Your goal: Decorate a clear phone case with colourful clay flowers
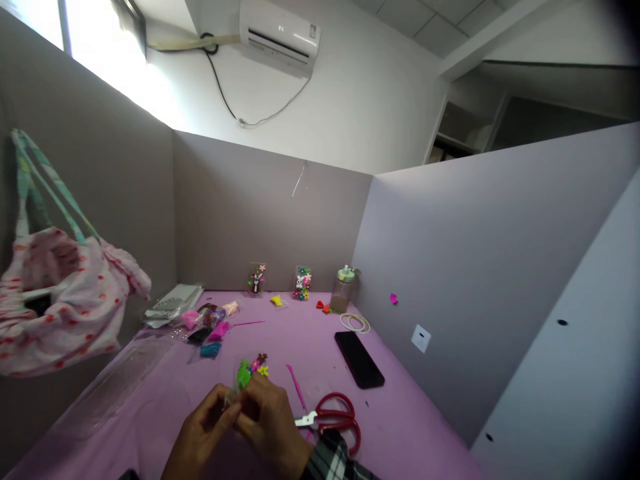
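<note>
My left hand [206,421] and my right hand [270,415] meet low in the view, fingertips pinched together. Between them is a small clear plastic piece [231,398], mostly covered by the fingers; its exact kind is unclear. Just beyond my right hand's knuckles lies a group of small colourful flowers [261,369] with a bright green piece [244,375], seemingly on a clear backing. To the right of my right hand rest red-handled scissors [340,420], partly behind the sleeve. A thin pink tool [296,385] lies near the blades.
A black phone [359,360] lies right, below bracelet-like rings [355,323] and a green-lidded bottle [342,291]. Two decorated rabbit cards [302,283] lean at the back. Coloured clay-like packets [210,327] sit left, near a hanging dotted bag [65,300]. Grey partitions [270,213] enclose the table.
</note>
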`<state>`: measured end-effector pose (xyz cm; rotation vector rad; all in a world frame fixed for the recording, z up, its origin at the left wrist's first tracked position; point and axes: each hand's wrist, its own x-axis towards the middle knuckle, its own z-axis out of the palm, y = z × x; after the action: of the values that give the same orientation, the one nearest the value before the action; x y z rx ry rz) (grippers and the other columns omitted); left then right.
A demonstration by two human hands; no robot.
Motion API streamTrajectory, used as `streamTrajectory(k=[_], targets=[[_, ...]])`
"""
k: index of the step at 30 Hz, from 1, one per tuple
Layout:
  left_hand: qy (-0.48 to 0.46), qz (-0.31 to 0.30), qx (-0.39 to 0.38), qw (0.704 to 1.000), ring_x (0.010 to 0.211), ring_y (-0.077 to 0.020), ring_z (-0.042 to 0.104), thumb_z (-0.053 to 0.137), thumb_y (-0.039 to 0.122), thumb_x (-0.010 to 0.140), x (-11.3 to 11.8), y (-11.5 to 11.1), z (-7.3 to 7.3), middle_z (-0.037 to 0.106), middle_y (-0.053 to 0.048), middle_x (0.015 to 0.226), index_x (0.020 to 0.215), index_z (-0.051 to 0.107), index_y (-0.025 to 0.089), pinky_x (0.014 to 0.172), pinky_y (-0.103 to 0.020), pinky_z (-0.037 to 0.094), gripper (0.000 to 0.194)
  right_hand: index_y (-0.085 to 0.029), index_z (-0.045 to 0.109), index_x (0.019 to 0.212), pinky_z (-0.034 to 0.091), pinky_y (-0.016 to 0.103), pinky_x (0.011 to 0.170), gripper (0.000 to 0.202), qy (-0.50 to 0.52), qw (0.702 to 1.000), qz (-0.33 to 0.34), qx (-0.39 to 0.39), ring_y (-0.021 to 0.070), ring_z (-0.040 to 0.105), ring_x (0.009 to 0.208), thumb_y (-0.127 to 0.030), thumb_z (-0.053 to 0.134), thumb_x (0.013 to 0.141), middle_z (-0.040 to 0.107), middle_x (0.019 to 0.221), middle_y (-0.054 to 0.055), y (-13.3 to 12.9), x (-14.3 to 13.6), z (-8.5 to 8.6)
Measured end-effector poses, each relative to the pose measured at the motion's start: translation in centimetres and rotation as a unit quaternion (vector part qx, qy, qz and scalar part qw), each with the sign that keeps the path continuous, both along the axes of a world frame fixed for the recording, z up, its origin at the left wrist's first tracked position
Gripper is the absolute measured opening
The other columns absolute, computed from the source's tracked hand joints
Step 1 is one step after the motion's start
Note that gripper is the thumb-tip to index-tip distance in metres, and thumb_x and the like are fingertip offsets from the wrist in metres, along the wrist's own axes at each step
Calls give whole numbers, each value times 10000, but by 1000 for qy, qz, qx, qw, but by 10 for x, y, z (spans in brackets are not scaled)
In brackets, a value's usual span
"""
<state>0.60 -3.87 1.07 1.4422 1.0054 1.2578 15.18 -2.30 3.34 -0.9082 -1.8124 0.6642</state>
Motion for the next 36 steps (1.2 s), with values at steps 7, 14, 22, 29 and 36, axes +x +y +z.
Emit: streamTrajectory(k=[7, 14, 22, 29, 36], targets=[[-21, -68, -56, 996, 664, -166, 449, 648, 564, 780, -8, 7, 5, 450, 31, 649, 631, 492, 209, 650, -259, 422, 415, -179, 564, 677, 371, 218, 564, 273, 70, 956, 180, -220, 104, 484, 595, -361, 762, 729, 544, 650, -30, 4, 12, 5], [-17, -79, -45, 996, 672, -176, 460, 585, 588, 814, -11, 6, 7, 487, 15, 649, 613, 471, 216, 663, -268, 418, 439, -185, 505, 677, 393, 231, 525, 214, 155, 957, 90, -226, 109, 474, 514, -330, 632, 770, 499, 580, -34, 1, 5, 7], [23, 27, -25, 999, 625, -167, 436, 658, 603, 746, -7, 7, -1, 434, 35, 613, 595, 488, 216, 606, -260, 422, 449, -201, 571, 837, 422, 218, 641, 123, -150, 979, -46, 130, 135, 557, 714, -100, 504, 859, 582, 819, 16, 1, 6, -12], [-101, 91, -84, 987, 1123, -261, 580, 679, 559, 762, -13, 9, 3, 637, -40, 1168, 1117, 620, 253, 912, -316, 477, 472, -192, 709, 847, 470, 221, 757, 223, 5, 998, 23, 52, 136, 611, 855, -50, 539, 878, 633, 909, 38, 2, 12, 3], [-97, -6, -89, 991, 864, -213, 634, 750, 473, 739, -14, 16, 0, 700, -29, 874, 937, 658, 189, 789, -296, 484, 358, -207, 738, 910, 441, 222, 735, 206, -67, 997, 15, 29, 137, 589, 818, -69, 589, 872, 623, 889, 24, 4, 13, -3]])
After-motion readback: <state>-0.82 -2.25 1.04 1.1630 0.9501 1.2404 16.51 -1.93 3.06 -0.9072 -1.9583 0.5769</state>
